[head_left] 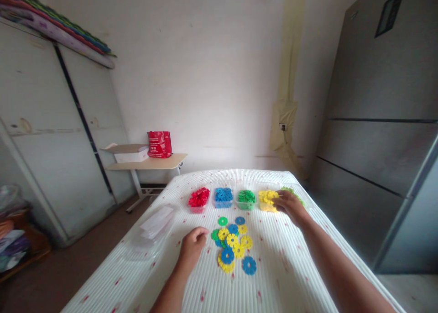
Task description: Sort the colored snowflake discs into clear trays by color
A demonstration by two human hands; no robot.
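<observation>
A loose pile of flat plastic snowflake discs [232, 247] in yellow, blue and green lies on the white table [290, 267]. Behind it stand clear boxes sorted by colour: red discs [199, 198], blue discs [223, 196], green discs [246, 198], yellow discs [267, 199], and a light green heap [292, 193] at the far right. My left hand [192, 247] rests on the cloth just left of the pile, fingers curled. My right hand [290, 206] reaches over the yellow box, fingers bent down onto it; what they hold is hidden.
Clear plastic lids [155, 224] lie on the table's left side. A small side table [147, 163] with a red bag [159, 144] stands by the far wall. A grey fridge [379, 135] rises at the right, a white wardrobe [51, 144] at the left.
</observation>
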